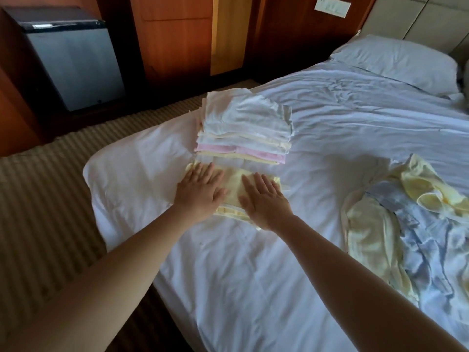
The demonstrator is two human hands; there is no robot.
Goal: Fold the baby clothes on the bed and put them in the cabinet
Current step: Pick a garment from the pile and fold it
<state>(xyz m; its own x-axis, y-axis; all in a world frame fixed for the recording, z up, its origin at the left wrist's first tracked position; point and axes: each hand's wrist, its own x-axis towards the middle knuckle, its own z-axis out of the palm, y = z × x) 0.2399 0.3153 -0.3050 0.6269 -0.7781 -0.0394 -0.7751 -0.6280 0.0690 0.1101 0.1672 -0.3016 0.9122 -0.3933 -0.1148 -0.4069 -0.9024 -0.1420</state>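
A folded pale yellow baby garment (234,182) lies on the white bed (253,262) near its left edge. My left hand (199,193) and my right hand (264,201) both press flat on it, fingers straight, side by side. Just beyond it stands a stack of folded baby clothes (243,128), white on top with yellow and pink layers below. To the right lies a loose heap of unfolded clothes (406,224) in yellow and light blue.
A pillow (396,62) lies at the head of the bed, far right. A small grey fridge (73,64) stands on the left by the wooden wall panels (175,39). Striped carpet (50,199) runs along the bed's left side.
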